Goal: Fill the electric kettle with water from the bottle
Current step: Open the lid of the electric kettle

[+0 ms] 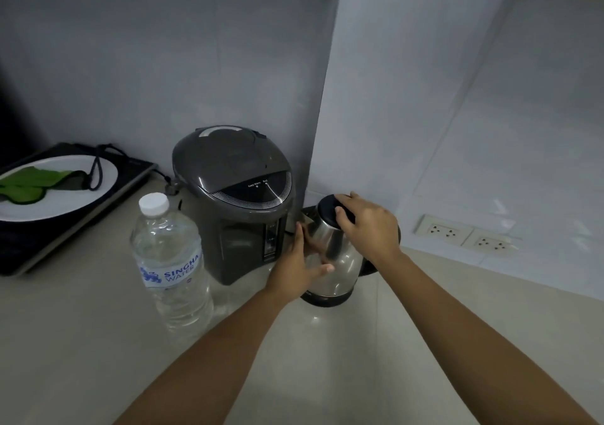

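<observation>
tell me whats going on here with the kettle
A person has both hands on a steel electric kettle standing on the counter. The right hand rests on its black lid, which looks shut, while the left hand steadies the body. The water bottle stands upright to the left with its white cap on, so no pouring has begun. A grey hot-water dispenser sits behind them.

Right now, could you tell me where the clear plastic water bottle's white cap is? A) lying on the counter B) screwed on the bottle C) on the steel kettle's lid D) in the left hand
B: the white cap sits on the upright clear plastic water bottle, which neither hand touches.
</observation>
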### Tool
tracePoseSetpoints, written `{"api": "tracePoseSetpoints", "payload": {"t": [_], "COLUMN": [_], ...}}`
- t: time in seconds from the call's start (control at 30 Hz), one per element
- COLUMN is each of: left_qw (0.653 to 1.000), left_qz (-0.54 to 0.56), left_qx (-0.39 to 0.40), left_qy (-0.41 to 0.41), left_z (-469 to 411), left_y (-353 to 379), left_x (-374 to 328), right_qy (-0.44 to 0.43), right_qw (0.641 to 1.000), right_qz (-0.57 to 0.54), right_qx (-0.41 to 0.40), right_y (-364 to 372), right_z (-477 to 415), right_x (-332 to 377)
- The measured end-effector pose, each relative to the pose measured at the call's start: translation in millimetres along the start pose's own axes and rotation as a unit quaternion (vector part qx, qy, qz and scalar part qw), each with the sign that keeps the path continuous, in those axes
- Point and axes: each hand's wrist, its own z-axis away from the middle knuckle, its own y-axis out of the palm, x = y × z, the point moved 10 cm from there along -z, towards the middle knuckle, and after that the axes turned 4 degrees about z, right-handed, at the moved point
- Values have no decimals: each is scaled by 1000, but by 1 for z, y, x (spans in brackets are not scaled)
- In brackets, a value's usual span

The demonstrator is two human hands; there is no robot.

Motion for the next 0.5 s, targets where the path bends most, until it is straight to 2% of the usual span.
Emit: {"api": "tracePoseSetpoints", "payload": {"t": [0.2, 0.33, 0.5], "left_qw": [1000, 1000, 1000], "left_qz": [-10, -25, -31], "left_qx": [-5, -10, 1], "left_qy": [3, 5, 3], "left_z": [1, 0, 0], "left_y": [-1, -2, -2], "left_x": [1, -1, -3], "right_qy": [-38, -12, 46], "right_qw": [999, 998, 988], "right_qz": [-11, -35, -136], "right_qx": [-31, -46, -61], "right_y": [-7, -11, -27], "right_z": [4, 2, -1], "right_x": [9, 1, -21]}}
